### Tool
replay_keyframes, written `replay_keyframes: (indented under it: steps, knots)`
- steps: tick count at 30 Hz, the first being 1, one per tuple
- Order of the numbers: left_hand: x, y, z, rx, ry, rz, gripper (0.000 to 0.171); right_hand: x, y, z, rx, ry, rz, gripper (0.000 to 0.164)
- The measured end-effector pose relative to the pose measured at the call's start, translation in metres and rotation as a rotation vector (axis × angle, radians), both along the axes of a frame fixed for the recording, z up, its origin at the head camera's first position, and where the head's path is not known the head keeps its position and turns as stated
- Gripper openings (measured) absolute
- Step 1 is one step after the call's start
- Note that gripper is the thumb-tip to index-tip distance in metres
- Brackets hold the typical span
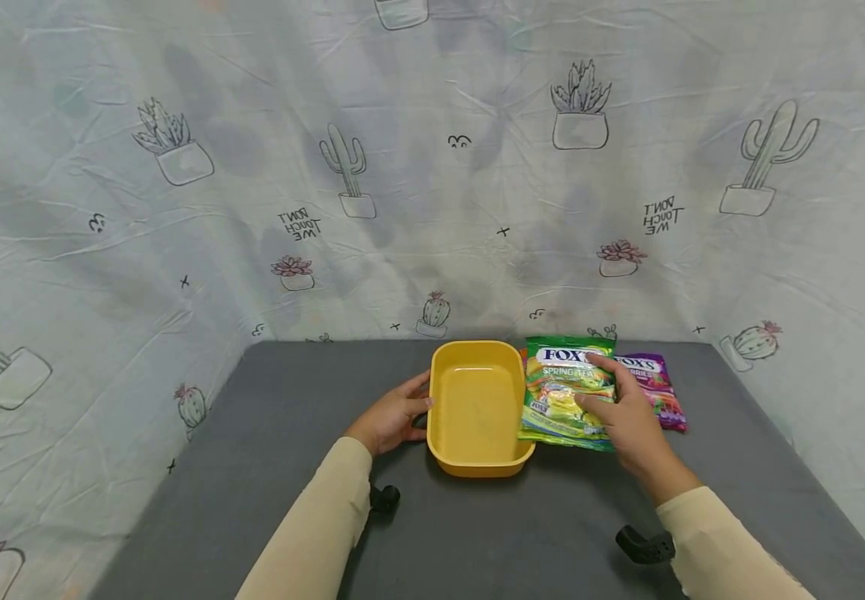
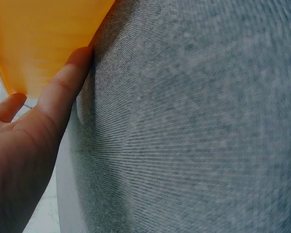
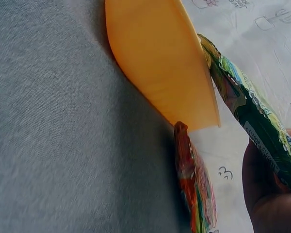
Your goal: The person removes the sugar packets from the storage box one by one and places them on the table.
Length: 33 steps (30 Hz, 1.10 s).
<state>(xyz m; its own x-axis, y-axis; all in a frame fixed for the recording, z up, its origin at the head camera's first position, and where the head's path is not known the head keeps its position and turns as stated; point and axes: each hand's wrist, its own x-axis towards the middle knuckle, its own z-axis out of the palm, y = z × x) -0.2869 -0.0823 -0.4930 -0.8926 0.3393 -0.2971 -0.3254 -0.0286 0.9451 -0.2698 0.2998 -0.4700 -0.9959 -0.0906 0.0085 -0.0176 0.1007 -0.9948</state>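
My left hand (image 1: 395, 417) rests against the left outer wall of a yellow plastic tub (image 1: 477, 408). In the left wrist view its fairly straight fingers touch that wall near the base. Nothing lies inside the tub. My right hand (image 1: 633, 429) grips a green Fox's Spring Tea candy bag (image 1: 556, 408), which stands tilted at the tub's right rim, its lower left corner overlapping it. From the right wrist view, the candy bag is raised above the table, seen edge-on.
A purple Fox's berries candy bag (image 1: 665, 392) lies behind my right hand. A red-orange packet (image 3: 191, 179) is on the grey tabletop (image 1: 305, 400) beside the tub, mostly hidden in the head view. A cactus-print cloth (image 1: 402, 167) hangs behind the table.
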Motion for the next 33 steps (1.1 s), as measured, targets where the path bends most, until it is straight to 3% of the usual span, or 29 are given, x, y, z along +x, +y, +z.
replay_keyframes:
  steps: [19, 33]
  knots:
    - [0.0, -0.001, 0.0, 0.018, -0.013, 0.012, 0.071, 0.018, 0.03, -0.006, 0.018, 0.007, -0.021, 0.073]
    - [0.001, -0.002, 0.002, -0.011, -0.001, 0.007, 0.07, 0.043, 0.031, -0.019, 0.108, -0.095, 0.017, 0.076]
